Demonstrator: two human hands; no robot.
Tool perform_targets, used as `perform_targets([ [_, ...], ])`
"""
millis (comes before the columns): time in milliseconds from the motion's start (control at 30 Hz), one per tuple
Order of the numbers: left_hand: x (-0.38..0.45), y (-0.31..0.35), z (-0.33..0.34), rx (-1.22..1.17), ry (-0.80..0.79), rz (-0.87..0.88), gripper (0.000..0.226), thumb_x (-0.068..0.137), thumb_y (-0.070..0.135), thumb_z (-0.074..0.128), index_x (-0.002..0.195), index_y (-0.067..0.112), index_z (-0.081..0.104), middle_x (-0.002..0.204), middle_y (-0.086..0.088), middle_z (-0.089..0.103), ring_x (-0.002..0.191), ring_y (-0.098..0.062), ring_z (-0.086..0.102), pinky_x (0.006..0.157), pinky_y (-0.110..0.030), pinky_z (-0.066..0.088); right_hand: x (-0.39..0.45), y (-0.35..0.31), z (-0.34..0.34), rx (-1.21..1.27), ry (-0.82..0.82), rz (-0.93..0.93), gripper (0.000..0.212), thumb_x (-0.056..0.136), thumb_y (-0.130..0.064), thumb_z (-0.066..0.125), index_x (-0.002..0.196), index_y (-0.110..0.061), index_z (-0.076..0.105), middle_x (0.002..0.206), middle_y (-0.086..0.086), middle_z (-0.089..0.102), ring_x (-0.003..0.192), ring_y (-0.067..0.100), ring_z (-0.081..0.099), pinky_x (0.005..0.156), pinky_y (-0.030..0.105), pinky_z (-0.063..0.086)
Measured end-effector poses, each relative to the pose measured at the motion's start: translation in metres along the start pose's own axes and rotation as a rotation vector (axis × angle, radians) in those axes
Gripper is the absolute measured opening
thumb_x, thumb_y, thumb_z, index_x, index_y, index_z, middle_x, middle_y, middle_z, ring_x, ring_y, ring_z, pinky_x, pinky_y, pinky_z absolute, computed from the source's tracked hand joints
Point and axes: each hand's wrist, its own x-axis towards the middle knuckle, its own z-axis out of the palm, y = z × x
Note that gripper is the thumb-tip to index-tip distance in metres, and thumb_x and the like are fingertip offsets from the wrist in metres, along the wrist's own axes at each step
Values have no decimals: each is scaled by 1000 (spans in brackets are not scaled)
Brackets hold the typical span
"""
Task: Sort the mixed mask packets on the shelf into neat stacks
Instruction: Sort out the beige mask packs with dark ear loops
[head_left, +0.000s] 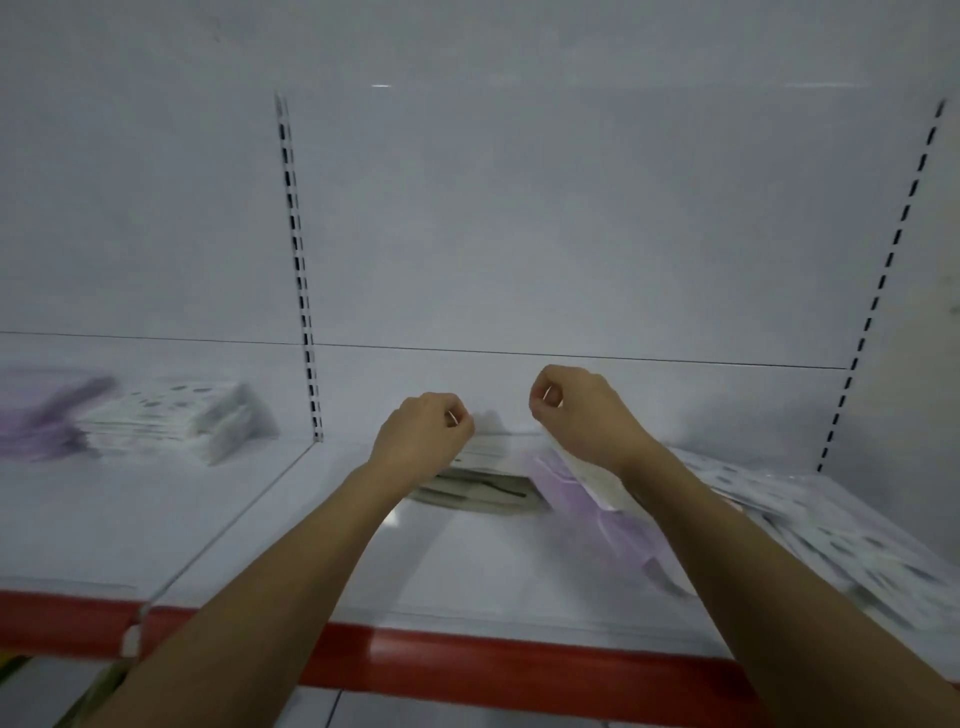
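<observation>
I am holding both hands over the mixed packets (483, 486) mid-shelf (311, 545), left hand (423, 434) curled with no visible load, right hand (576, 410) seemingly pinching a white packet (592, 480) for sorting.

We see two hands: the left hand (423, 428) and the right hand (582, 410). We count one shelf (509, 566) with one red edge (467, 670). Two strips with holes (298, 270) run up the back wall. Far left lie two piles: one purple pile (36, 421) and one white spotted pile (176, 418). In the middle sits one dark pile (478, 491) and one purple packet (597, 514). At right is one loose spotted heap (841, 540); the packets in it are too blurry to count.
</observation>
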Motion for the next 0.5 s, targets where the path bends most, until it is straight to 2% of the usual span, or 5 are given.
perform_targets([
  [133,26,14,29,-13,-181,86,20,94,25,58,110,24,69,112,5,68,95,-14,63,88,-32,53,13,31,-10,-102,-64,128,9,93,-24,55,99,-21,62,102,-2,65,93,21,61,83,34,51],
  [233,41,21,46,149,-432,140,51,88,36,66,137,28,55,138,5,56,120,-18,55,102,-33,45,21,45,-17,-282,-280,194,42,91,-46,61,122,-19,54,117,0,55,110,22,54,92,35,46],
  [333,47,8,47,172,-683,133,78,81,47,76,148,30,41,144,10,49,130,-16,48,110,-32,37,26,50,0,-300,-383,146,57,83,-59,65,130,-28,51,129,2,51,118,25,50,100,40,44],
  [400,46,-7,43,133,-660,166,78,77,48,80,146,31,47,140,14,52,128,-11,50,110,-33,38,27,55,15,-346,-494,94,63,79,-59,70,133,-33,48,131,1,48,121,25,48,103,43,42],
  [500,49,-21,26,1,-540,169,42,80,33,82,121,29,70,114,17,70,104,-3,63,93,-22,46,29,62,11,-342,-590,59,60,82,-43,73,135,-30,50,134,-1,51,117,21,52,102,36,42],
])
